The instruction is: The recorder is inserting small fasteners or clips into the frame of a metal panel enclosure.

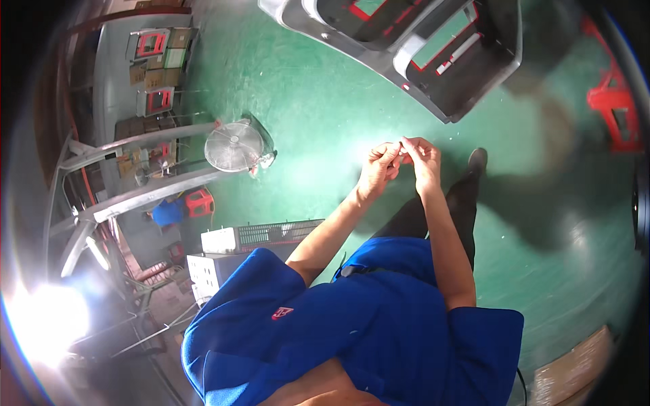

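In front of my body, over the green floor, both hands meet with their fingertips together. My left hand (380, 169) has its fingers curled into a pinch. My right hand (424, 164) pinches at the same spot from the other side. Whatever lies between the fingertips is too small to make out. Beyond the hands, apart from them, is a large grey and black moulded panel (423, 86) with rectangular openings edged in red.
A round fan (234, 146) stands to the left beside metal frame bars (159, 195). Red plastic stools (615, 108) are at the far right, another red stool (200, 202) at the left. A ventilated box (271, 233) sits by my left arm. A wrapped carton (572, 365) lies lower right.
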Available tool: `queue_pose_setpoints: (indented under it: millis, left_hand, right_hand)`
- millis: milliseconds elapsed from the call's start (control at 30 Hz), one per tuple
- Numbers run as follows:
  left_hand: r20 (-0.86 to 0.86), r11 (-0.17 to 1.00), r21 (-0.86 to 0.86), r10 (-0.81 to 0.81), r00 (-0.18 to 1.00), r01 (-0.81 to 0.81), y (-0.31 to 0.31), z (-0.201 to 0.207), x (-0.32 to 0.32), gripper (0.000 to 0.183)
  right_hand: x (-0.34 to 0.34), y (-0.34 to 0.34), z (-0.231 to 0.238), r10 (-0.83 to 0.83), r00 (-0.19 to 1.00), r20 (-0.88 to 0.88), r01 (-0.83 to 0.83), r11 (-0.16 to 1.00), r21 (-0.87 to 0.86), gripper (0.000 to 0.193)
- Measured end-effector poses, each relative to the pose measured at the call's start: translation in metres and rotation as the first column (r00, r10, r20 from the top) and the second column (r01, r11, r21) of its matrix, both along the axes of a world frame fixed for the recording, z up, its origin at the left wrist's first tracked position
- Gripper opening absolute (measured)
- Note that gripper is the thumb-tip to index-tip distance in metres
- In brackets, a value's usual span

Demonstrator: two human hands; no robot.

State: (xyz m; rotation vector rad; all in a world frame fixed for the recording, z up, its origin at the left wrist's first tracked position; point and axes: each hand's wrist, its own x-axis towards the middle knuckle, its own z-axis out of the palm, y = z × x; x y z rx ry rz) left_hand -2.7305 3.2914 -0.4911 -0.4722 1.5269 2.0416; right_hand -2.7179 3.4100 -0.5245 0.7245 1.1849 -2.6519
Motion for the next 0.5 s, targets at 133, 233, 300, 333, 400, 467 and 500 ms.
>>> queue_pose_setpoints:
  millis: [133,233,300,333,400,467,500]
  left_hand:
    - [-0.053,0.991,-0.137,-0.011,0.999,0.003,-0.015,-0.01,0.005,0.02]
    - [-0.076,0.969,-0.246,-0.015,0.997,-0.004,-0.018,-0.006,0.005,0.021]
    - [-0.085,0.953,-0.301,-0.067,0.994,0.038,-0.026,-0.004,0.01,0.021]
    - [-0.089,0.943,-0.326,-0.096,0.991,0.062,-0.027,-0.003,0.01,0.022]
    - [-0.094,0.936,-0.348,-0.098,0.991,0.059,-0.029,0.0,0.013,0.022]
    - [-0.087,0.933,-0.356,-0.084,0.993,0.048,-0.027,0.002,0.018,0.022]
    - [-0.083,0.932,-0.358,-0.086,0.993,0.051,-0.026,0.003,0.02,0.022]
  right_hand:
    - [0.016,-0.013,-0.002,-0.107,0.994,-0.038,0.106,0.994,-0.029,0.012]
    - [0.027,-0.034,-0.007,-0.2,0.98,0.027,0.201,0.976,-0.082,0.012]
    - [0.031,-0.038,-0.004,-0.178,0.981,0.075,0.186,0.976,-0.118,0.013]
    - [0.031,-0.037,-0.003,-0.169,0.981,0.098,0.181,0.974,-0.133,0.013]
    - [0.035,-0.044,-0.01,-0.149,0.986,0.073,0.161,0.968,-0.194,0.013]
    - [0.039,-0.046,-0.013,-0.127,0.989,0.078,0.141,0.969,-0.202,0.013]
    - [0.043,-0.047,-0.014,-0.187,0.979,0.08,0.201,0.952,-0.231,0.014]
